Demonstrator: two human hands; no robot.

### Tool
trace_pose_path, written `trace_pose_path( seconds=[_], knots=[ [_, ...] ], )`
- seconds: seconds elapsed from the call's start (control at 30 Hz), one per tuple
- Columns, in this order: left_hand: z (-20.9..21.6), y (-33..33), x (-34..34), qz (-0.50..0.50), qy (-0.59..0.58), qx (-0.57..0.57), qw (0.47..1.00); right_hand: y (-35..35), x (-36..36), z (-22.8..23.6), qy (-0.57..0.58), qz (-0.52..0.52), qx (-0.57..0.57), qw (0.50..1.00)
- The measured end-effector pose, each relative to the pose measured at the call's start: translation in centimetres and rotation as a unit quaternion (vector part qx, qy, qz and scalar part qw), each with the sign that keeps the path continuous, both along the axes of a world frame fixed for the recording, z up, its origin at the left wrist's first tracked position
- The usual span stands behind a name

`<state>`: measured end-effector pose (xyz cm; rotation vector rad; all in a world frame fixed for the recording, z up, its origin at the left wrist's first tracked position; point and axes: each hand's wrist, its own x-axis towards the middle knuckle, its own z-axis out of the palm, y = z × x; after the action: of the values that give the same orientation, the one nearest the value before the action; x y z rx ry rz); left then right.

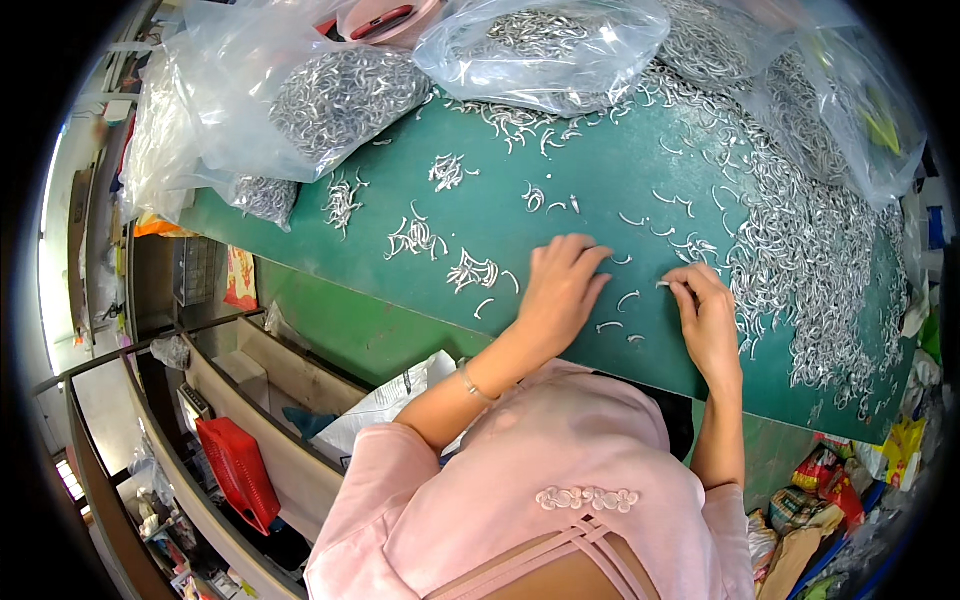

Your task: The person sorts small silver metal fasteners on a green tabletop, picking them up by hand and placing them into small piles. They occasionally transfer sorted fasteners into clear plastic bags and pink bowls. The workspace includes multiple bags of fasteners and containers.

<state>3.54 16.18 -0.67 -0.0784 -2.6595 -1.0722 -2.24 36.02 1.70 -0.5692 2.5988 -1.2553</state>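
My right hand (pixel 706 305) pinches a small curved silver metal piece (pixel 663 284) between thumb and forefinger, just above the green tabletop (pixel 570 220). To its left, my left hand (pixel 563 290) is over the table with thumb and fingers apart; its fingertips are slightly blurred, and I see nothing in it. Beside those fingertips lies a loose curved piece (pixel 622 260). More single pieces (pixel 628 299) rest between my hands. Left of my left hand sits a small heap of the pieces (pixel 472 271), with another heap (pixel 416 238) beyond it.
A broad spread of the same pieces (pixel 810 270) covers the table's right side. Clear plastic bags filled with them stand along the far edge, one at the left (pixel 345 105) and one in the middle (pixel 545 50). A red basket (pixel 238 472) hangs at lower left.
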Motion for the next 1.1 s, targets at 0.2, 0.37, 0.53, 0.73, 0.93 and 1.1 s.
trace_pose_path(
  seconds=[0.2,0.37,0.53,0.73,0.93,1.1],
  knots=[
    [0.2,1.1,0.1,-0.037,-0.059,0.002,0.998,-0.9,0.4,-0.2,0.035,0.114,0.003,0.993],
    [0.6,0.6,2.0,-0.03,-0.067,0.021,0.997,-1.0,0.4,-1.0,0.087,0.134,0.047,0.986],
    [0.4,0.7,2.4,-0.037,-0.068,0.089,0.993,-1.1,0.8,-0.2,0.022,0.105,0.001,0.994],
    [0.7,0.2,1.1,-0.009,-0.336,0.612,0.716,-3.9,1.2,0.2,0.013,0.14,-0.109,0.984],
    [0.7,-1.0,1.5,-0.006,-0.288,0.39,0.875,-1.0,-1.8,0.1,-0.002,0.019,-0.052,0.998],
    [1.5,0.4,0.8,-0.005,-0.232,0.307,0.923,-2.2,-3.3,-1.7,0.198,0.002,0.061,0.978]
  ],
)
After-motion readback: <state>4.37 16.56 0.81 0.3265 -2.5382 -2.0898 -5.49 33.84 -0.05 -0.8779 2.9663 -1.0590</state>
